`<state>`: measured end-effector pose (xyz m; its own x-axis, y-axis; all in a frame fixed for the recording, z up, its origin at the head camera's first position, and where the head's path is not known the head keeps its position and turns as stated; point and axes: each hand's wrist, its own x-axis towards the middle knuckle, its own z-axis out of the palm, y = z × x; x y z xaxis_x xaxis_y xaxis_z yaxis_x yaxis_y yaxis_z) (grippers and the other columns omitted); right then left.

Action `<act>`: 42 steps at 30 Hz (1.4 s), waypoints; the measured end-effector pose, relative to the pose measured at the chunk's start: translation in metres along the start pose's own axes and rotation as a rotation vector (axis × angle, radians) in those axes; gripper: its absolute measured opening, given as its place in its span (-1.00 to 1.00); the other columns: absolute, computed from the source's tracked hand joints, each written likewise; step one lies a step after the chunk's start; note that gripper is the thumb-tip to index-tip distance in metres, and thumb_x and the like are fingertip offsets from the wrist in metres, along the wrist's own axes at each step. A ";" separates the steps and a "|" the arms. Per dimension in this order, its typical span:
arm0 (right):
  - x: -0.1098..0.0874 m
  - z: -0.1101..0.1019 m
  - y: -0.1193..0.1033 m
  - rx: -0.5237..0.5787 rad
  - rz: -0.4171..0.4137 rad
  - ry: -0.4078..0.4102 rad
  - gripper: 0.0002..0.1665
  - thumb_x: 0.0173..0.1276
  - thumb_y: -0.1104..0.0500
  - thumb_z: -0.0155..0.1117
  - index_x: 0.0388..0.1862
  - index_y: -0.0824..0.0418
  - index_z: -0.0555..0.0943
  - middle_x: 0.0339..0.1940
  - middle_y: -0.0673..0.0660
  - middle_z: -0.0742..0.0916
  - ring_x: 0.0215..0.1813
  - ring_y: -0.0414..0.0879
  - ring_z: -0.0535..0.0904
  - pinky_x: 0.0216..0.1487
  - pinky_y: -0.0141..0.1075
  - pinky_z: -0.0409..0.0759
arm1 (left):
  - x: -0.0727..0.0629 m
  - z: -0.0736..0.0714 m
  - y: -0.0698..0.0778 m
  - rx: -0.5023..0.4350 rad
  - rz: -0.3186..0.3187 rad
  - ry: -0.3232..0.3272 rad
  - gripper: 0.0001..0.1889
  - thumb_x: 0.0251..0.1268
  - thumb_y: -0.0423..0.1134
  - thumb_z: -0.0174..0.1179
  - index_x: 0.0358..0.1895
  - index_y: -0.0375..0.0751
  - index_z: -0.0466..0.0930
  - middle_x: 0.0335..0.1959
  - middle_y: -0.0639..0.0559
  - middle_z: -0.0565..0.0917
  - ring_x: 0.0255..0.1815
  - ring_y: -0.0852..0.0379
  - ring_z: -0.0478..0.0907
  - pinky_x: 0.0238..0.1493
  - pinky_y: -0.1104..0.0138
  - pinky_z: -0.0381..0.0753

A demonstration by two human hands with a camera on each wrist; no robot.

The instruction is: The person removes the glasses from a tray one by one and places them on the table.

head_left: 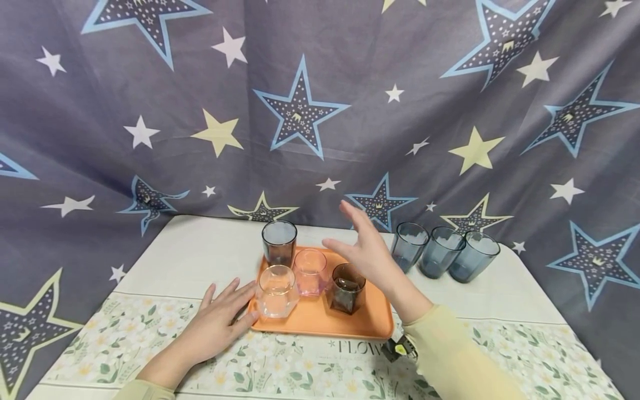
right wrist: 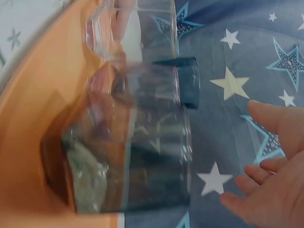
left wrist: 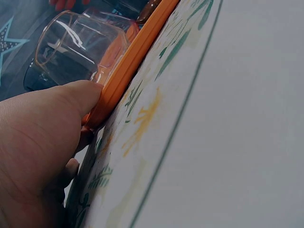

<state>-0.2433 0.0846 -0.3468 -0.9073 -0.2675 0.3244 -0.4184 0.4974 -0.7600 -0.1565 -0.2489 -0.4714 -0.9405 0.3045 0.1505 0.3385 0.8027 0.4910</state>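
Here, clear faceted tumbler (head_left: 276,295) on smooth tray (head_left: 374,315)

tray (head_left: 372,319): smooth plastic | clear tumbler (head_left: 277,294), brown tumbler (head_left: 347,290): glossy, glass-like | backdrop (head_left: 350,144): cloth

In the right wrist view, the brown glass tumbler (right wrist: 156,175) is blurred and the right hand (right wrist: 279,185) cropped. In the head view, a black wrist device (head_left: 400,349) partly covers the printed lettering (head_left: 354,348).
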 end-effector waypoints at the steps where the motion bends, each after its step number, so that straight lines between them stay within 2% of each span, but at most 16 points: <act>1: 0.001 0.004 -0.002 0.007 0.004 -0.011 0.11 0.47 0.06 0.64 0.83 0.14 0.22 0.74 0.15 0.40 0.73 0.07 0.30 0.72 0.02 0.25 | 0.000 0.000 0.000 0.000 -0.001 -0.002 -0.29 0.70 0.25 0.17 0.64 -0.15 0.50 0.68 -0.03 0.44 0.75 -0.36 0.16 0.64 -0.45 -0.31; 8: 0.011 0.029 -0.009 0.031 0.029 -0.070 0.14 0.47 0.02 0.64 0.84 0.08 0.20 0.75 0.13 0.37 0.73 0.08 0.29 0.69 0.13 0.28 | 0.000 -0.001 0.001 0.003 -0.004 -0.005 -0.29 0.70 0.26 0.16 0.65 -0.13 0.49 0.68 0.00 0.43 0.75 -0.34 0.16 0.64 -0.45 -0.32; 24: 0.032 0.074 -0.011 -0.016 0.050 -0.143 0.14 0.45 -0.15 0.64 0.83 0.02 0.25 0.74 0.09 0.40 0.71 0.11 0.33 0.65 0.12 0.37 | -0.001 -0.002 0.002 -0.002 -0.002 -0.004 -0.30 0.71 0.24 0.16 0.64 -0.13 0.50 0.68 -0.01 0.43 0.76 -0.32 0.15 0.65 -0.43 -0.30; 31: 0.038 0.084 -0.009 -0.045 0.008 -0.148 0.12 0.44 -0.11 0.65 0.81 0.12 0.29 0.71 0.15 0.45 0.69 0.13 0.36 0.66 0.08 0.36 | 0.000 -0.001 0.001 0.011 0.006 0.006 -0.31 0.71 0.21 0.18 0.64 -0.15 0.50 0.68 0.01 0.43 0.76 -0.31 0.16 0.65 -0.43 -0.28; 36: 0.039 0.088 -0.007 -0.035 0.014 -0.160 0.10 0.45 -0.12 0.64 0.79 0.14 0.31 0.71 0.18 0.45 0.70 0.15 0.36 0.65 0.09 0.37 | -0.001 0.000 0.001 0.010 0.006 0.005 -0.31 0.71 0.22 0.17 0.64 -0.13 0.50 0.69 0.01 0.43 0.76 -0.31 0.17 0.65 -0.43 -0.28; 42: 0.039 0.091 -0.005 -0.034 0.036 -0.170 0.12 0.43 -0.13 0.66 0.81 0.07 0.30 0.72 0.17 0.44 0.68 0.15 0.40 0.62 0.11 0.42 | -0.001 0.000 0.001 0.006 0.002 -0.001 -0.32 0.71 0.23 0.17 0.64 -0.12 0.51 0.69 0.01 0.43 0.76 -0.31 0.17 0.65 -0.43 -0.28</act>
<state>-0.2726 -0.0036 -0.3816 -0.9027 -0.3834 0.1953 -0.3896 0.5357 -0.7492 -0.1556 -0.2484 -0.4706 -0.9398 0.3066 0.1511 0.3407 0.8051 0.4855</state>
